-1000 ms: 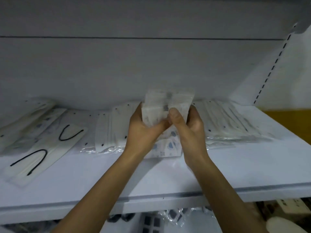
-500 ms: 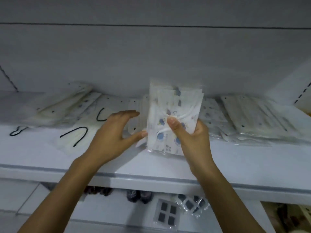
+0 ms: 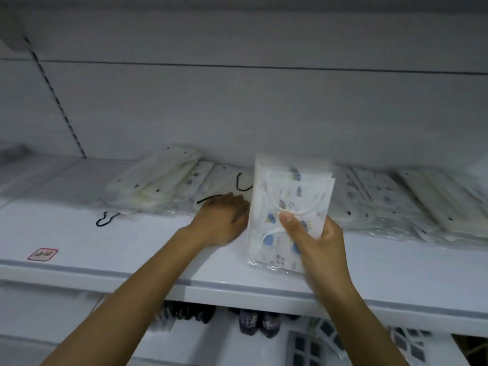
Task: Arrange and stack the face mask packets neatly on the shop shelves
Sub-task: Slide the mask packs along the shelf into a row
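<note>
My right hand (image 3: 318, 241) grips a bundle of printed face mask packets (image 3: 287, 196), white with blue figures, held upright over the white shelf (image 3: 132, 247). My left hand (image 3: 220, 220) reaches forward, palm down, over the shelf just left of the bundle, its fingertips at a packet with black ear loops (image 3: 227, 188). It holds nothing that I can see. A pile of plain white packets (image 3: 155, 186) lies further left. More printed and white packets (image 3: 390, 204) are spread along the shelf to the right.
A red-edged price label (image 3: 42, 254) sticks to the shelf front at the left. The grey back panel rises behind the packets. On the shelf below lie dark packets (image 3: 256, 322) and checked black-and-white packets (image 3: 311, 347).
My left hand has let go of the bundle and moved forward to the packets behind it. My right hand alone keeps the bundle. The view has swung to the left.
</note>
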The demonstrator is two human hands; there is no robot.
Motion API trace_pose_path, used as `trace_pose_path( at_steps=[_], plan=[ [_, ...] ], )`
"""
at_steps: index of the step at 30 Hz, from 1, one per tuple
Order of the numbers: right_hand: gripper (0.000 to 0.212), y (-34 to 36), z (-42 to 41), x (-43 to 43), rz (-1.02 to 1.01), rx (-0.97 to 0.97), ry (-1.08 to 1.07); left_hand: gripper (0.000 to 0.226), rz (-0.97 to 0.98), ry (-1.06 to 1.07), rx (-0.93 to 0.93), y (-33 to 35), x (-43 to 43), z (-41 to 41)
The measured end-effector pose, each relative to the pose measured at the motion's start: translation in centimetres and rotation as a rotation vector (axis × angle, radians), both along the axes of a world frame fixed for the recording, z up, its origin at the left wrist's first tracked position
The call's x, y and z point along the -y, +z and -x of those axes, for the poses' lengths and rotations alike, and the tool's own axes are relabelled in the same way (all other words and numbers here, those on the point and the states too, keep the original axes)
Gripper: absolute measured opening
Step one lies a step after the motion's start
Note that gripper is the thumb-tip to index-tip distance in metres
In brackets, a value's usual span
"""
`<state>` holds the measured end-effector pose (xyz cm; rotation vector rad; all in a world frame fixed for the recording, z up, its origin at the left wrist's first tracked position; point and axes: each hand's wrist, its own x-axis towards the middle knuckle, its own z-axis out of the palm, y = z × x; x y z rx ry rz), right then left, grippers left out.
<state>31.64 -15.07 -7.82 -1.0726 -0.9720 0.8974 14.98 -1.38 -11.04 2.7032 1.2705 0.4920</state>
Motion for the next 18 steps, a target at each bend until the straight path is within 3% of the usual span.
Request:
trace_pose_path(
  at_steps=[3, 4, 5, 6, 8, 9, 10, 13, 16, 18],
  plan=[
    [0.033, -0.6, 1.9, -0.1, 0.021, 0.002, -0.074, 0.032, 0.023, 0.088, -0.075, -0.6, -3.3, -1.1],
    [0.033, -0.8, 2.6, -0.1, 0.026, 0.0, -0.096, 0.033, 0.062, 0.124, -0.024, -0.7, -3.8, -1.4],
    [0.033, -1.0, 3.2, -0.1, 0.027, 0.0, -0.116, 0.03, 0.104, 0.147, 0.123, -0.1, -3.5, -1.6],
    [0.034, -1.0, 3.9, -0.2, 0.022, -0.003, -0.135, 0.026, 0.217, 0.16, 0.401, 1.1, -2.5, -1.6],
    [0.035, -0.6, 5.2, -0.4, -0.023, -0.011, -0.168, 0.036, 0.62, 0.031, 0.987, 3.8, 0.6, -0.5],
    [0.034, -0.3, 5.8, -0.7, -0.057, -0.001, -0.184, 0.044, 0.764, -0.114, 1.174, 4.8, 2.0, 0.1],
    [0.033, 0.1, 6.4, -0.9, -0.088, 0.021, -0.193, 0.052, 0.814, -0.253, 1.234, 5.5, 3.2, 1.0],
    [0.036, 0.3, 7.9, -2.0, -0.143, 0.103, -0.186, 0.057, 0.654, -0.369, 1.151, 6.1, 5.4, 2.7],
    [0.044, -1.3, 8.9, -2.5, -0.02, 0.173, -0.097, 0.05, 0.666, -0.178, 1.091, 2.9, 4.7, 4.3],
    [0.037, -2.1, 9.0, -2.7, 0.048, 0.308, -0.088, 0.041, 0.659, -0.099, 0.988, 1.1, 4.5, 5.1]
  ],
)
